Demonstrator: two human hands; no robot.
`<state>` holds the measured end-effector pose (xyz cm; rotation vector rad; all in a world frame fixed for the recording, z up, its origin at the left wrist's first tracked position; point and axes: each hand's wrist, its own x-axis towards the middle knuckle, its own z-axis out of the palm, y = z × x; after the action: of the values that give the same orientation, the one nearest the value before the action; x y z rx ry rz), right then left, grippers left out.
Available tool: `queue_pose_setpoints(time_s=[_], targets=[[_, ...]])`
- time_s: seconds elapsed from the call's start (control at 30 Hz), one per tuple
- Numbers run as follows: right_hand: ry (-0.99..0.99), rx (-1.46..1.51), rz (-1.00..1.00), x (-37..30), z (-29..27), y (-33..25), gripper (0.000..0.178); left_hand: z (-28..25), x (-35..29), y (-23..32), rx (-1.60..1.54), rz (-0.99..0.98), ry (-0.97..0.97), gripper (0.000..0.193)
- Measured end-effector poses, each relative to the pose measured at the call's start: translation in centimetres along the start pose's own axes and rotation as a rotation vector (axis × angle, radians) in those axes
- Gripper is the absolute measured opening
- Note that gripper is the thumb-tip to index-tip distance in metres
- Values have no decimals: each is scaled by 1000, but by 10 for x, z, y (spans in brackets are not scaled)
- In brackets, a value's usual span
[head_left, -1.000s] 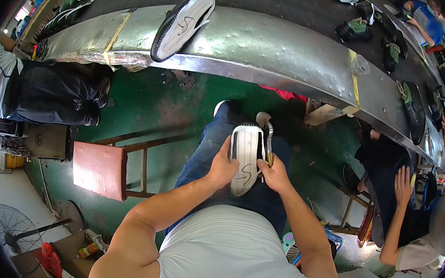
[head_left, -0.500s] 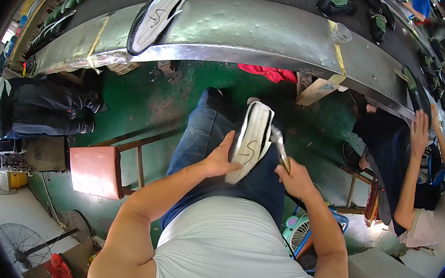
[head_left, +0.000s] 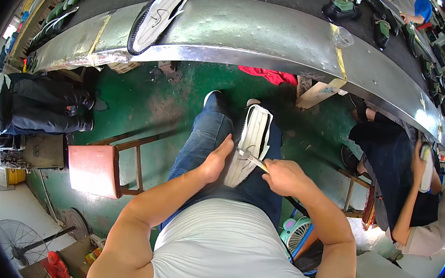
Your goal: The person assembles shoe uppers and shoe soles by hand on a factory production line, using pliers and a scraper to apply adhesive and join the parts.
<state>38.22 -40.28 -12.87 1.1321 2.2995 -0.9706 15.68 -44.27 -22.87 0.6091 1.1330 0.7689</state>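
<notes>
Gripping a hammer (head_left: 254, 160), the right hand (head_left: 286, 178) is poising it over an upturned shoe (head_left: 256, 129) — the uncurled left hand (head_left: 216, 161) apparently steadying its side.

Approach from above to the white-bottomed shoe with dark edging (head_left: 256, 126) on the lap: far end open; nearer half obstructed by the steel-headed hammer (head_left: 244, 153) and right hand (head_left: 288, 178). Left flank: left hand (head_left: 217, 162) bars the near part; contact with the shoe not discernible. Ahead: open air over the green painted floor (head_left: 123, 84) up to the long silver metal-edged table (head_left: 254, 29). On its edge, 2 obstacles, the upturned black-and-white shoe (head_left: 158, 17) and transparent plastic cup (head_left: 343, 38), with passage between. Farther left: pinkish-brown padded stool (head_left: 92, 168).
</notes>
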Motion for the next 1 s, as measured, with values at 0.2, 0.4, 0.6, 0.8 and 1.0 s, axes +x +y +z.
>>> queue_pose_setpoints(time_s=[0.2,0.4,0.6,0.8,1.0], targets=[[300,223,-15,2,53,8,41,15,22,-2,509,125,442,57],[616,-65,-57,17,19,22,52,6,26,-18,715,328,407,52],[653,215,47,43,56,50,21,8,15,7,1102,307,122,59],[83,829,163,28,-13,61,24,-8,23,26,1105,177,-5,60],[717,785,34,61,-19,43,33,-1,20,40,1139,151,-59,59]])
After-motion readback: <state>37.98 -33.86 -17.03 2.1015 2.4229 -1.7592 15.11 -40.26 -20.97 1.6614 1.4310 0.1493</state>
